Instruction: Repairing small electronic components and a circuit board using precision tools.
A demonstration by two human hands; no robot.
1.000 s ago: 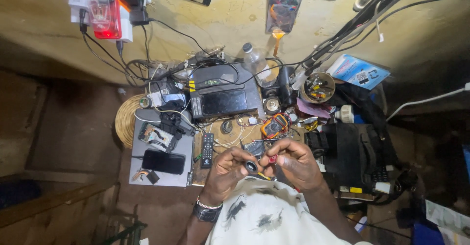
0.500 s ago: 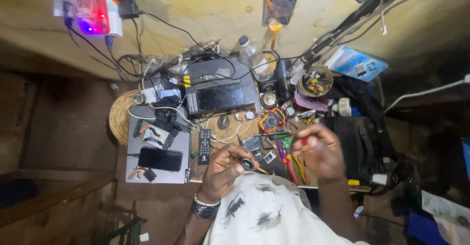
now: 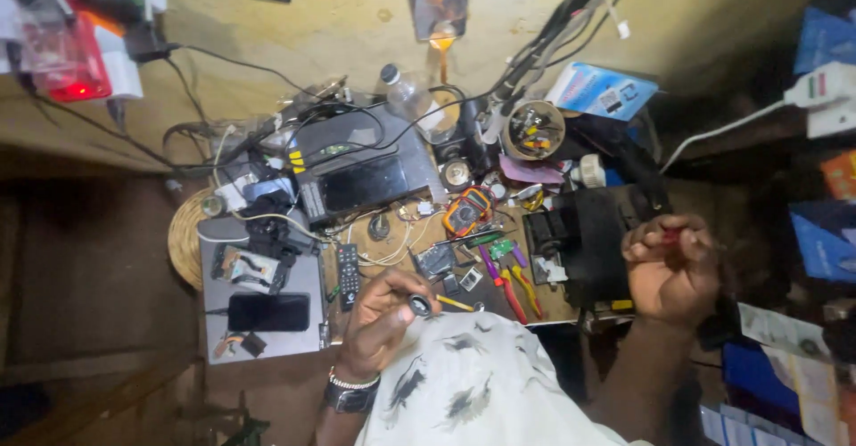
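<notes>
My left hand pinches a small round dark part with a shiny ring just above my lap, at the near edge of the cluttered workbench. It wears a wristwatch. My right hand is out to the right, beside a black box-shaped device, with its fingers curled around a small red-handled tool that barely shows. Red-handled pliers and purple-handled tools lie on the bench between the hands.
An orange multimeter, a remote control, a black phone on a grey laptop, a black set-top box, a cup of small tools, a plastic bottle and tangled cables crowd the bench. Shelves stand at right.
My right hand left the left hand and the round part, swung out to the right past the pliers, and now holds a small red tool. The left hand stayed put.
</notes>
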